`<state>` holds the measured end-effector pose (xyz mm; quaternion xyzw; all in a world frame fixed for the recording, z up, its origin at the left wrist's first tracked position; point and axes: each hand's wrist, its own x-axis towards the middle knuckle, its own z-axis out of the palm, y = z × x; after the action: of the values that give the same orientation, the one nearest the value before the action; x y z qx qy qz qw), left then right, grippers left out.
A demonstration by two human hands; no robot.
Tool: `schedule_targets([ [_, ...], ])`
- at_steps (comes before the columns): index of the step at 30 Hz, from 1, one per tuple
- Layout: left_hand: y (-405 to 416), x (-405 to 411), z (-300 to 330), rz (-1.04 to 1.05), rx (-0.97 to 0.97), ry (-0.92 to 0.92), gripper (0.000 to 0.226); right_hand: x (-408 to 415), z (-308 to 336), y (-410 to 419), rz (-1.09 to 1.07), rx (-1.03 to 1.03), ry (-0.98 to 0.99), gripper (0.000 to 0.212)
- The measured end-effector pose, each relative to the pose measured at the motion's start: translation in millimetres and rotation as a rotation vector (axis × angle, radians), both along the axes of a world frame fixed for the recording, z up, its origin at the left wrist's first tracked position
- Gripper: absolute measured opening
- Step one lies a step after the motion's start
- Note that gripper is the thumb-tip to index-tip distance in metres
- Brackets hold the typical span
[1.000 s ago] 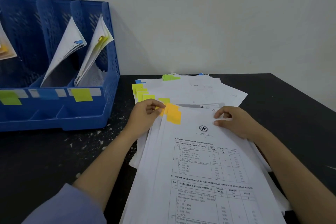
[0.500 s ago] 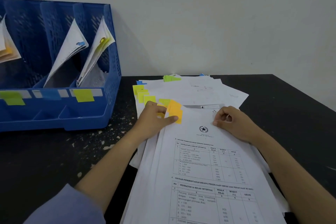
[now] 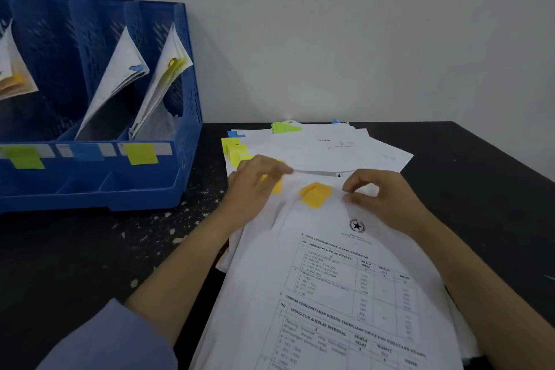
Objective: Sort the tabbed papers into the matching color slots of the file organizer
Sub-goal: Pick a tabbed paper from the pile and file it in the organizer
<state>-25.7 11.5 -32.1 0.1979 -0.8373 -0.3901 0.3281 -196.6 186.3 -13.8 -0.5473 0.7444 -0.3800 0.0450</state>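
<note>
Left hand (image 3: pixel 255 186) and right hand (image 3: pixel 381 198) both pinch top printed sheet (image 3: pixel 345 279), orange tab (image 3: pixel 316 194) between them.

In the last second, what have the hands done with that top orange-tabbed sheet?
The top sheet has slid right: its orange tab now lies between the hands, clear of the left hand. The right hand has gone from resting on the page to pinching its top edge. The left hand stays on the stack's left corner. The file organizer and its papers are unchanged.
</note>
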Motion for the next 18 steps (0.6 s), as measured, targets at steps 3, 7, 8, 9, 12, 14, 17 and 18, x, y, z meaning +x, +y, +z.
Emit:
schedule_targets([
  [3, -17, 6, -7, 0.174, -0.097, -0.150, 0.029, -5, -2, 2, 0.001, 0.064, -0.010, 0.023],
  [7, -25, 10, -18, 0.213, -0.229, -0.331, 0.037, -4, -9, -1, 0.009, 0.085, 0.005, 0.031],
  [8, -24, 9, -18, 0.212, -0.239, -0.356, 0.041, -4, -12, -3, 0.005, 0.079, 0.006, 0.031],
  [9, -22, 7, -18, 0.212, -0.241, -0.367, 0.044, -3, -14, -4, -0.002, 0.067, 0.004, 0.031],
  [12, -19, 4, -17, 0.213, -0.220, -0.351, 0.047, -1, -21, -7, -0.044, 0.028, -0.003, 0.022],
  [14, -18, 4, -15, 0.214, -0.180, -0.316, 0.047, -1, -26, -9, -0.069, 0.056, -0.016, 0.016],
  [17, -15, 3, -12, 0.216, -0.111, -0.230, 0.043, -1, -31, -10, -0.095, 0.077, -0.054, 0.032],
  [18, -13, 3, -11, 0.221, -0.095, -0.170, 0.040, 0, -32, -11, -0.098, 0.074, -0.057, 0.035],
])
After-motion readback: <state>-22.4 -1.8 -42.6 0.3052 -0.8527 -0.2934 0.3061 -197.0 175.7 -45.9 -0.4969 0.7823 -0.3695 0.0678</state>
